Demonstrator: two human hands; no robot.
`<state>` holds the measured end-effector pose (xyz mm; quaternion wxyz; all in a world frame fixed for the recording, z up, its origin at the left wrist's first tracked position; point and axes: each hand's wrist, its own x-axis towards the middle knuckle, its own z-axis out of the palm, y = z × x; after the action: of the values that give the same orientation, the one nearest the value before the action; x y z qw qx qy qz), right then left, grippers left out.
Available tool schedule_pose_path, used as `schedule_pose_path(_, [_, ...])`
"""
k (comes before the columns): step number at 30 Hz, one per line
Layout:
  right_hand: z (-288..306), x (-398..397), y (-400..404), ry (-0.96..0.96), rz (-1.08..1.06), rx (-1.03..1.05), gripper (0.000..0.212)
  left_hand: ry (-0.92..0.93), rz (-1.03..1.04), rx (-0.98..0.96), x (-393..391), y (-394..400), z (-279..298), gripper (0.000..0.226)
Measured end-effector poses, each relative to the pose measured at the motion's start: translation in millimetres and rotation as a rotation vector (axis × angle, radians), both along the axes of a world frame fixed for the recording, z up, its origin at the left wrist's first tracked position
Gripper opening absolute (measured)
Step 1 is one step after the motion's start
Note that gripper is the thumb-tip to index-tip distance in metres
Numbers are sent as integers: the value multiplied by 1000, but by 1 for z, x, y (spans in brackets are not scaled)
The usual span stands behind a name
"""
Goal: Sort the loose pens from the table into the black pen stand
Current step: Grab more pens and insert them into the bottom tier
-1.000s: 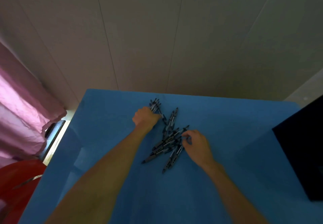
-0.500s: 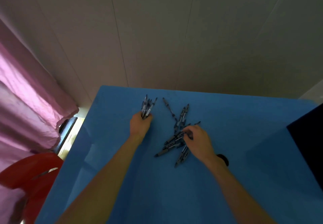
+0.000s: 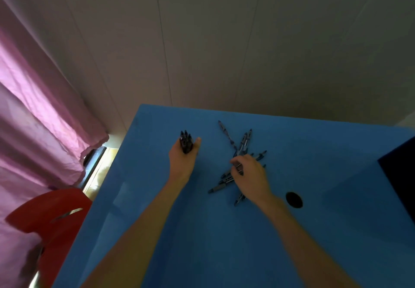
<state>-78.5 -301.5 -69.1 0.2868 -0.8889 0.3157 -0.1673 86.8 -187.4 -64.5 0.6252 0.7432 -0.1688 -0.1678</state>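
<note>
The loose pens [image 3: 238, 166] lie in a crossed heap on the blue worktop [image 3: 224, 242], right of its middle, with a few pointing toward the far edge and others fanning out near and left. The right hand [image 3: 251, 175] rests over the heap's near part, its fingers curled and pinching one pen out of the pile between thumb and fingertips. To the left, well apart from the heap, the left hand [image 3: 183, 159] grips a bundle of pens [image 3: 186, 143] in a closed grip, the bundle standing out past the fingers toward the far side, thumb lying alongside it. Both bare forearms reach in from the near edge.

Just right of the right wrist, a small dark round spot [image 3: 294, 199] sits on the worktop; what it is cannot be told. A dark black shape [image 3: 399, 175] is cut off at the right edge of the view. Left of the worktop hang pink curtains [image 3: 33, 119], with a red plastic chair [image 3: 51, 215] below them, and a pale panelled wall [image 3: 247, 40] stands behind.
</note>
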Motion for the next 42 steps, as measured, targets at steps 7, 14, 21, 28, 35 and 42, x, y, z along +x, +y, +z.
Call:
schedule_pose_path(7, [1, -3, -2, -9, -5, -8, 20, 35, -103, 68, -2, 5, -9, 53])
schedule_pose_path(14, [-2, -8, -7, -10, -3, 6, 22, 52, -14, 127, -3, 3, -17, 28])
schedule_pose_path(21, [8, -12, -10, 16, 6, 13, 21, 43, -94, 154, -4, 4, -12, 36])
schedule_pose_path(28, [43, -20, -5, 41, -11, 11, 18, 139, -244, 72, -8, 18, 27, 28])
schedule_pose_path(35, [81, -45, 17, 41, -66, 0, 18, 103, -387, 365, -18, 42, 61, 32])
schedule_pose_path(42, [109, -113, 52, 100, -183, 6, 20, 83, -545, 399, -62, 52, 99, 17])
